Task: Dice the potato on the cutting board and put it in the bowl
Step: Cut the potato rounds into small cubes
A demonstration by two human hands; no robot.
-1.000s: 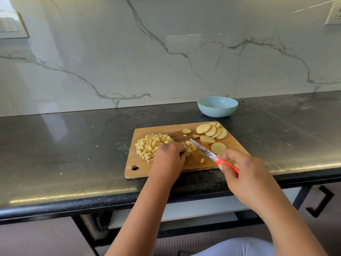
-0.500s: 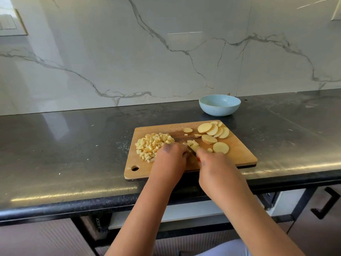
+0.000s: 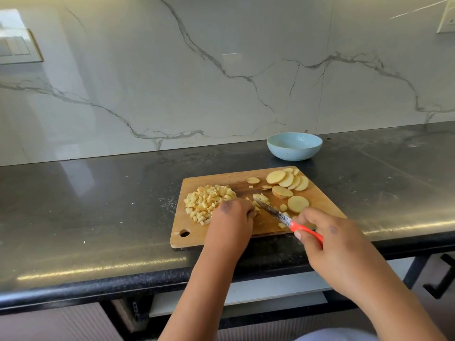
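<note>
My left hand [image 3: 231, 217] pins potato strips mid-board, my right hand [image 3: 327, 242] grips the knife [image 3: 273, 212]. Dice pile [image 3: 209, 200] grows on the board [image 3: 320, 200]; slices [image 3: 288, 180] wait (roughly half), bowl [image 3: 294, 146] still unfilled.

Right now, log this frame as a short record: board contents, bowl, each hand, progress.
board: wooden cutting board on the black counter
diced: pile of potato cubes at the board's left
uncut: potato slices at its far right
bowl: blue bowl behind the board, looks empty
left hand: holds pieces beside the blade
right hand: grips red-handled knife
progress: dicing unfinished, nothing in the bowl
</note>
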